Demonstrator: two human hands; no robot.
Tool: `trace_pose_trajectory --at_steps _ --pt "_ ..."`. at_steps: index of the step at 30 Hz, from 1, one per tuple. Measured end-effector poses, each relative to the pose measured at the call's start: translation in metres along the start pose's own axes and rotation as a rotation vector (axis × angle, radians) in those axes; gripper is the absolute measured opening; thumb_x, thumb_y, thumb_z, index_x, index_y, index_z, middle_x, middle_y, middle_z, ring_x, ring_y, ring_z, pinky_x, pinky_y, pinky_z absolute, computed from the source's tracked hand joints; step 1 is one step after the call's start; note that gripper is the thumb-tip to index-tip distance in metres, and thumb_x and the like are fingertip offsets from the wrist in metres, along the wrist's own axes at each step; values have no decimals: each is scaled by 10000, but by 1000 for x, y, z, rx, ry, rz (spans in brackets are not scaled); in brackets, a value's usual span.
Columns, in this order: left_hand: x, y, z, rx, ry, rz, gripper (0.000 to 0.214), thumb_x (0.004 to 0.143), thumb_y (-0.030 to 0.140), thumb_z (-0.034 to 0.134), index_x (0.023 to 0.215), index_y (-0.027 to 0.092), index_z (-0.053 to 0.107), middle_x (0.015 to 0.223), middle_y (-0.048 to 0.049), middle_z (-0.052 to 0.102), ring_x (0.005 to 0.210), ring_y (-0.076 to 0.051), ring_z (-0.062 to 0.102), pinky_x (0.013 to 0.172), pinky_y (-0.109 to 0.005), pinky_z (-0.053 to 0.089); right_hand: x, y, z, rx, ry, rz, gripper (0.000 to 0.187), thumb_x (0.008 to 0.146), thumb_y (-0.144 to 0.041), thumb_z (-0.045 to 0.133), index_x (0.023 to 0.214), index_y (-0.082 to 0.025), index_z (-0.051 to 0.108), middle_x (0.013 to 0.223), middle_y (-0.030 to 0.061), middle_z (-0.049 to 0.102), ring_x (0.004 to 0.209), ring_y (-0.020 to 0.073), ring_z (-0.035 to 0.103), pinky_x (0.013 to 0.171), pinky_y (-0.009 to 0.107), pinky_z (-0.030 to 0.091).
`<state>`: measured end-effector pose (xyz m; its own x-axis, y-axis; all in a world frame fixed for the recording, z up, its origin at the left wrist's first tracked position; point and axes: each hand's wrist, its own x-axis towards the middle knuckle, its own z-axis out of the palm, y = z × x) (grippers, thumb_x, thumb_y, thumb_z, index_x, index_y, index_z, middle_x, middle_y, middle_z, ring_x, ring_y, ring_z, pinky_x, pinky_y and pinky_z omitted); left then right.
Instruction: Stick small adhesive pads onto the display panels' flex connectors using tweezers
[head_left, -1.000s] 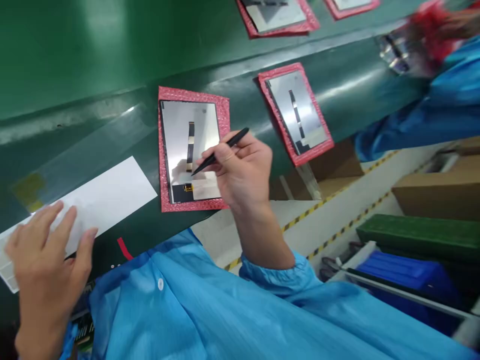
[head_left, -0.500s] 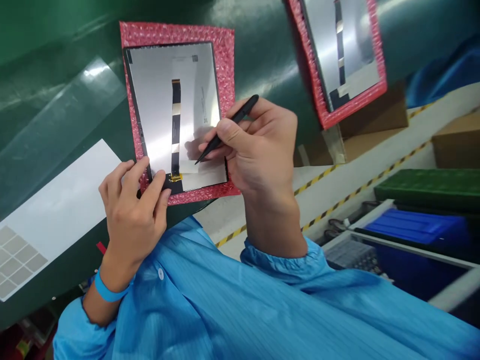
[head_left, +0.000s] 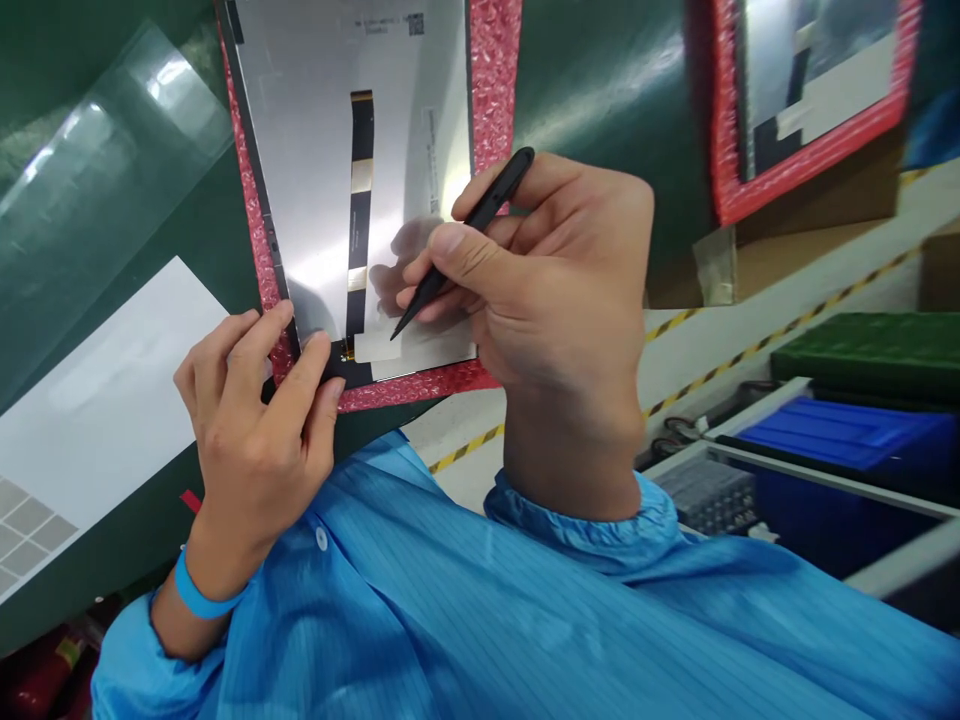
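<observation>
A silver-backed display panel (head_left: 307,180) lies on a pink bubble-wrap sheet (head_left: 493,100). A dark flex cable (head_left: 360,225) runs down its back to a gold connector near the lower edge. My right hand (head_left: 555,270) is closed around black pointed tweezers (head_left: 487,205). Their tip is at a small pale sticker (head_left: 376,348), which overlaps part of the connector; whether it is stuck down I cannot tell. My left hand (head_left: 255,400) has its fingers apart, with fingertips on the panel's lower left corner and the wrap's edge.
A white sheet with grey square labels (head_left: 97,410) lies left on the green table, below a clear plastic film (head_left: 112,130). Another panel in pink wrap (head_left: 825,90) is at upper right. Cardboard boxes and a blue bin (head_left: 847,430) stand beyond the table edge.
The pale sticker has moved slightly down and left, onto the connector, with the tweezers at it. My view has come closer to the panel. The left hand keeps its place at the corner.
</observation>
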<state>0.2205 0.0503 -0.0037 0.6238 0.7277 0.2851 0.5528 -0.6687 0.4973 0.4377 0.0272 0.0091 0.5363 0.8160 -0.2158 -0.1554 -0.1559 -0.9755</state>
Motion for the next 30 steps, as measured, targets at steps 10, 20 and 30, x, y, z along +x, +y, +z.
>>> trace_pose_trajectory --at_steps 10,20,30 --pt "2 0 -1 3 12 23 342 957 220 779 1298 210 757 1445 -162 711 1351 -410 654 1116 -619 525 -2 -6 9 -82 -21 39 284 883 -244 914 844 -251 633 712 -9 734 630 212 750 491 299 594" --pt "2 2 -4 -1 -42 -19 333 1009 265 718 1339 284 757 1499 -122 692 1401 -406 627 1158 -675 510 1 -3 6 -133 -23 28 335 764 -229 964 775 -327 644 709 -1 732 662 295 747 473 412 579" --pt "2 2 -4 9 -35 14 328 990 251 757 1318 243 752 1481 -172 693 1388 -414 633 1139 -687 524 1 -2 5 -179 -21 -1 275 820 -370 939 757 -360 672 726 8 744 684 320 756 496 468 622"
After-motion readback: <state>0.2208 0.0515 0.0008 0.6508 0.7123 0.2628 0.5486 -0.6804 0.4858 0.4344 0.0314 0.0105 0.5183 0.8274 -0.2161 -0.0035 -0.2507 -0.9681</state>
